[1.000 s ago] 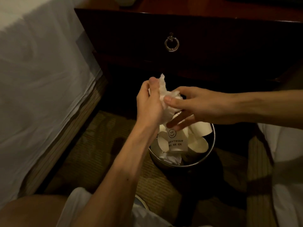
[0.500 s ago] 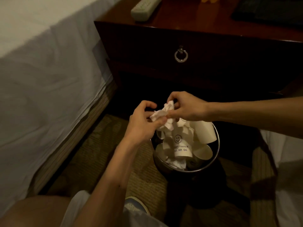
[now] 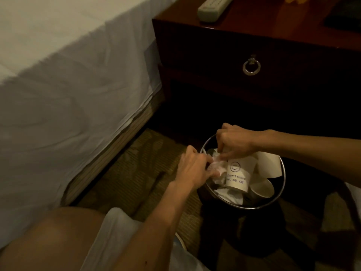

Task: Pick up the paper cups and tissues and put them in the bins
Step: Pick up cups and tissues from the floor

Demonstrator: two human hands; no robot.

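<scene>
Both your hands are over the bin point(image 3: 244, 227) right now, working one crumpled tissue point(image 3: 215, 168) between them. Your left hand point(image 3: 192, 167) sits at the bin's left rim, fingers curled in and pinching the near end of the wad. Your right hand point(image 3: 236, 141) reaches in from the right above the far rim, knuckles up, fingertips bunched and nipping the tissue's upper end. So both grips are closed on the same piece of paper. The tissue itself hangs just inside the left rim, pressed up against the smiley-face cup point(image 3: 237, 177).

That cup stands mouth down in the middle of the bin, printed side towards you. A second paper cup point(image 3: 269, 165) leans against the right rim behind it, and a third cup point(image 3: 261, 189) lies on its side at the near right, mouth towards you. More tissue point(image 3: 228, 195) lies flat near the front rim, under the printed cup.

The bin stands on the patterned carpet point(image 3: 136, 169), in front of the dark nightstand point(image 3: 205, 55) with its ring pull point(image 3: 251, 66). A remote point(image 3: 213, 6) lies at the left edge of the nightstand's top. The white bed sheet point(image 3: 68, 85) hangs down along the left.
</scene>
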